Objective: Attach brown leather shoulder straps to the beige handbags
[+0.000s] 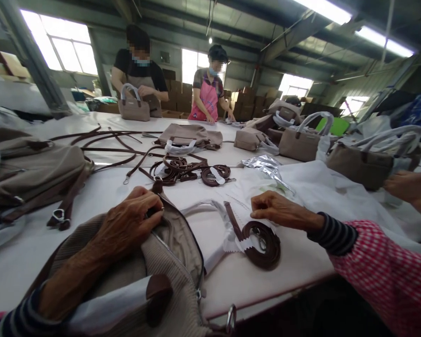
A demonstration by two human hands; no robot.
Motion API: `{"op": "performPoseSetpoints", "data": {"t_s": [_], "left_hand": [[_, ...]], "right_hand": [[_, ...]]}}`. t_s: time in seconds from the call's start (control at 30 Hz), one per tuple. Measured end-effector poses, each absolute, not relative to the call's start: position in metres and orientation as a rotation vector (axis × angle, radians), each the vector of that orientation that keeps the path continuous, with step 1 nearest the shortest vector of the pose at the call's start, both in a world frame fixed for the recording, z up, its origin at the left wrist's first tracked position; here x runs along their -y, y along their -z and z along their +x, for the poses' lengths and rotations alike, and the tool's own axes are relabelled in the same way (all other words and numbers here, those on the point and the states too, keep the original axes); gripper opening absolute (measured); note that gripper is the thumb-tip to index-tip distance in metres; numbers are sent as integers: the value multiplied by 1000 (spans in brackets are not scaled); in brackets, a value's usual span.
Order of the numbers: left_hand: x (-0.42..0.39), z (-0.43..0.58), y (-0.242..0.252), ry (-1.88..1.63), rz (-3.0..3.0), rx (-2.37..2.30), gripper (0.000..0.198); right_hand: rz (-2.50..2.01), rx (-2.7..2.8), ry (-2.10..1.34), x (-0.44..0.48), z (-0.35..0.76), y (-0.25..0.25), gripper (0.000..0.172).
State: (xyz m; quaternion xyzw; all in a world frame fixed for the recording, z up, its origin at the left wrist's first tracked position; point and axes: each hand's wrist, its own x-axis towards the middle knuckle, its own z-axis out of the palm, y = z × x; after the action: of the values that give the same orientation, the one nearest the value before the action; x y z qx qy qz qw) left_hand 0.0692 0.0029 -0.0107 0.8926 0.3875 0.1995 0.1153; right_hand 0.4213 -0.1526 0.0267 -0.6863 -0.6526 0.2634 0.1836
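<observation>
Opening-up seems my step, lower left: left hand (129,222) pinching tan ribbed cloth bag (166,257), curled-up right hand (272,208) probably needing to spread next.

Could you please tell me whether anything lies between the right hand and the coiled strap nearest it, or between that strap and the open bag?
Nothing visible stands between the right hand and the coiled strap below it in view. Between that strap and the open bag, the white-wrapped handle curves across the table.
</observation>
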Motion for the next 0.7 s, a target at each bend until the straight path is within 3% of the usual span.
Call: {"op": "performPoseSetpoints", "data": {"t_s": [0.7], "left_hand": [[-5,66,14,-606,2627,-1119,27]], "right_hand": [[-1816,1719,-776,138,408,-4,25]]}}
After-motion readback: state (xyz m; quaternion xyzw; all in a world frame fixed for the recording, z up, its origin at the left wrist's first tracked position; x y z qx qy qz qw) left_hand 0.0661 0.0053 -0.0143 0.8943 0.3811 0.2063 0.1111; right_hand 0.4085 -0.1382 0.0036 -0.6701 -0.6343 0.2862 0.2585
